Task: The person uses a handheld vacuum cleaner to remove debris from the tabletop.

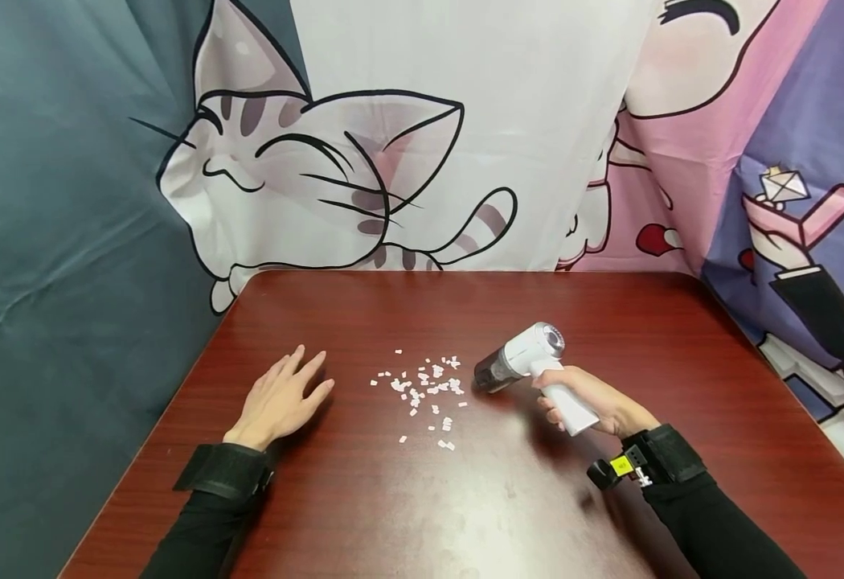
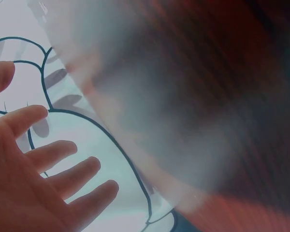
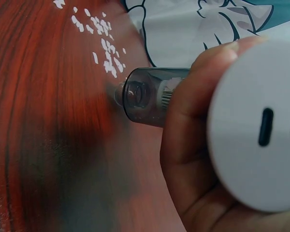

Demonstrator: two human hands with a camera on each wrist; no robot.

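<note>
My right hand (image 1: 599,400) grips the white handle of a handheld vacuum cleaner (image 1: 533,351), its dark see-through nozzle tilted down toward the table on the left. In the right wrist view the round base of the vacuum's handle (image 3: 256,159) fills the right side, with my fingers wrapped round it. Small white paper scraps (image 1: 429,386) lie scattered on the table, just left of the nozzle. To the left of the scraps, my left hand (image 1: 275,402) is spread low over the table with nothing in it. Its fingers (image 2: 67,150) show extended in the left wrist view.
The brown wooden table (image 1: 364,507) reaches back to a hanging cloth (image 1: 538,72) printed with a cartoon cat. A grey-green cloth (image 1: 67,241) hangs along the left side. A dark band with a small device (image 1: 620,465) sits on the right wrist.
</note>
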